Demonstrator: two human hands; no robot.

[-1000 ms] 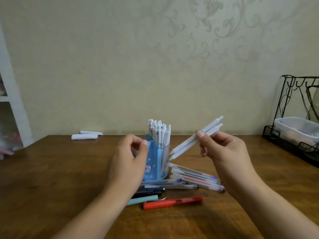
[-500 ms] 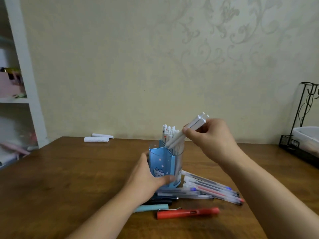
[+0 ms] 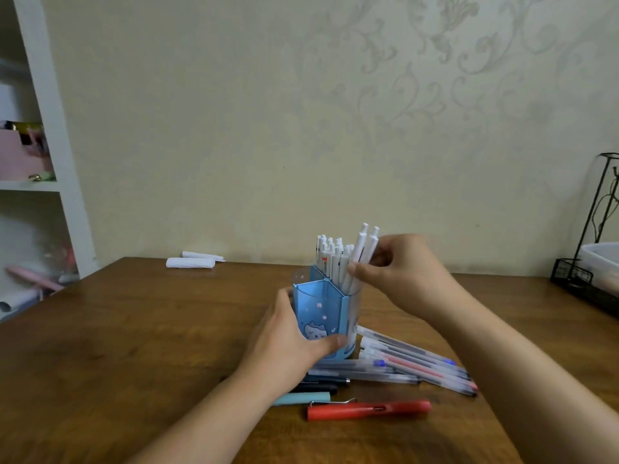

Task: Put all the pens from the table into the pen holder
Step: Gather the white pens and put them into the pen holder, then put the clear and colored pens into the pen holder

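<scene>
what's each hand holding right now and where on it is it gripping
The right hand pinches two white pens around mid-barrel, their lower ends inside the blue pen holder. The left hand grips the holder's lower body.

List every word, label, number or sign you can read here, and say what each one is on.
No text can be read.
White pens in the blue pen holder: small red and dark marks on the barrels, too blurred to read.
Pen holder front: a cartoon animal figure and small pink shapes, no words.
Red pen on the table: no print visible.
</scene>
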